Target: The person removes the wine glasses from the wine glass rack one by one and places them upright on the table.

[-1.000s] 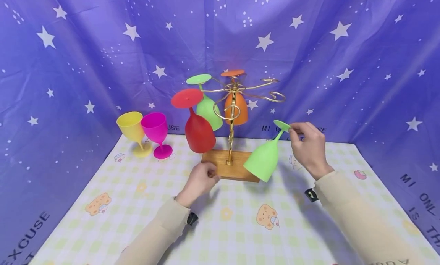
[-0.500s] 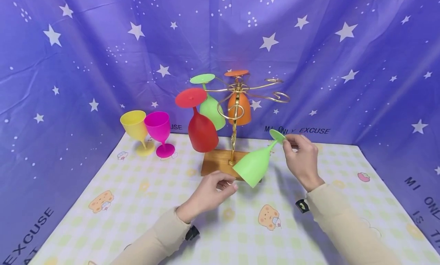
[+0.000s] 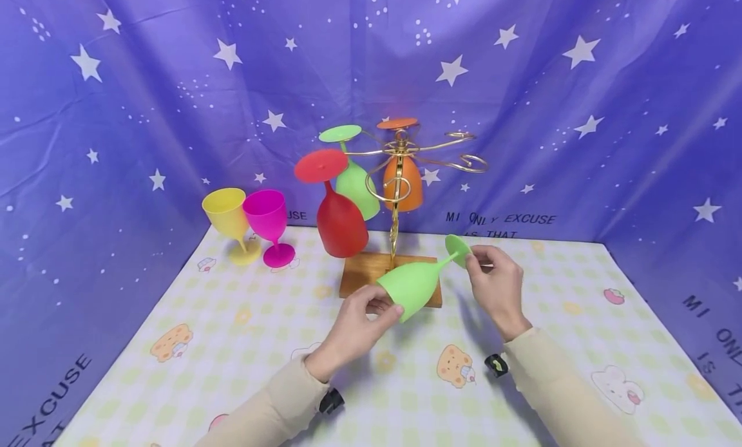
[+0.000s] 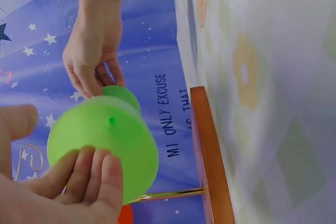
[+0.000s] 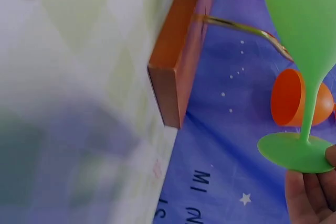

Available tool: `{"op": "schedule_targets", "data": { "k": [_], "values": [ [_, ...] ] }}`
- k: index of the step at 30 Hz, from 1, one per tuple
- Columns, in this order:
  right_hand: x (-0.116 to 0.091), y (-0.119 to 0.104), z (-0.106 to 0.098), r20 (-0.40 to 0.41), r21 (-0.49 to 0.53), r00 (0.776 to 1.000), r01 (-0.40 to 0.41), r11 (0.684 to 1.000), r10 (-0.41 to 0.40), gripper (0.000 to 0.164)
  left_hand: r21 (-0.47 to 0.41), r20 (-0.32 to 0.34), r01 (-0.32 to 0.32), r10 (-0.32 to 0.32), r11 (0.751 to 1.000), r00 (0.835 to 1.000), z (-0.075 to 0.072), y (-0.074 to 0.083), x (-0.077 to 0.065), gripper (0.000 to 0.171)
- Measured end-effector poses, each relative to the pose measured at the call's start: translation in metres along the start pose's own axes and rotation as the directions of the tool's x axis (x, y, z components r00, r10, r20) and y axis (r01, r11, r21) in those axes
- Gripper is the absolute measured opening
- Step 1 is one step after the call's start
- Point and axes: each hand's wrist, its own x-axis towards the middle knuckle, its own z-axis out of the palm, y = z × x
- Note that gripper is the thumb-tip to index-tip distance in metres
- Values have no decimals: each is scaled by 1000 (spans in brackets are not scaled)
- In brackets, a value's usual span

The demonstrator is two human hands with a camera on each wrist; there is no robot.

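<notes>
My right hand (image 3: 498,290) pinches the round foot of a light green plastic goblet (image 3: 413,286) between thumb and fingers. The goblet tilts, its mouth down to the left toward my left hand (image 3: 361,328). In the left wrist view, my left fingers (image 4: 107,179) lie before the goblet's mouth with the thumb spread apart; whether they touch the rim I cannot tell. Behind stands a gold goblet rack (image 3: 396,221) on a wooden base (image 3: 362,273). A red goblet (image 3: 342,225), another green goblet (image 3: 355,186) and an orange goblet (image 3: 410,188) hang upside down from it.
A yellow goblet (image 3: 226,215) and a magenta goblet (image 3: 266,215) stand upright at the table's back left. Two curled rack arms (image 3: 464,163) reach out to the right. A starry blue curtain (image 3: 371,60) surrounds the checked tablecloth (image 3: 243,357).
My right hand has come down and left, tipping the green goblet closer to horizontal. My left hand has left the wooden base and moved right to the goblet's mouth.
</notes>
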Motion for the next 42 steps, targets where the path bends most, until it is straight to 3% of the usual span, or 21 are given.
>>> {"op": "schedule_targets", "data": {
  "k": [2, 5, 11, 16, 19, 22, 26, 29, 34, 37, 42],
  "values": [
    [-5, 0, 1, 15, 11, 1000, -27, 1000, 27, 11, -8, -39, 21, -21, 1000, 999, 0, 1, 0, 19],
    [-13, 0, 3, 30, 34, 998, -58, 998, 57, 10, -13, -94, 31, -32, 999, 995, 3, -12, 2, 23],
    [-23, -2, 10, 69, 70, 992, -110, 991, 105, 11, 5, -163, 4, -3, 1000, 987, 0, -11, 1, 15],
    [-30, -4, 12, 123, 92, 975, -196, 976, 185, 12, 11, -177, -3, 5, 1000, 984, -2, -6, 1, 10],
    [-33, -5, 12, 166, 100, 955, -263, 960, 244, 13, 48, -186, -35, 44, 998, 982, -4, -1, 0, 10],
    [-35, -6, 12, 215, 127, 932, -324, 938, 292, 16, 139, -208, -115, 142, 984, 968, -5, 1, 0, 10],
    [-37, -8, 13, 283, 193, 897, -400, 896, 339, 22, 275, -222, -216, 281, 937, 934, -7, 1, 1, 8],
    [-38, -9, 15, 328, 216, 873, -441, 871, 361, 26, 353, -220, -257, 347, 900, 912, -9, 1, 1, 8],
    [-41, -9, 17, 383, 245, 839, -495, 833, 386, 27, 489, -187, -337, 475, 804, 860, -12, 3, 0, 13],
    [-42, -10, 19, 413, 278, 821, -525, 804, 393, 27, 551, -156, -371, 529, 748, 834, -14, 5, 0, 13],
    [-44, -11, 21, 427, 303, 810, -547, 780, 402, 24, 624, -116, -384, 566, 681, 816, -18, 9, 0, 10]
  ]
}}
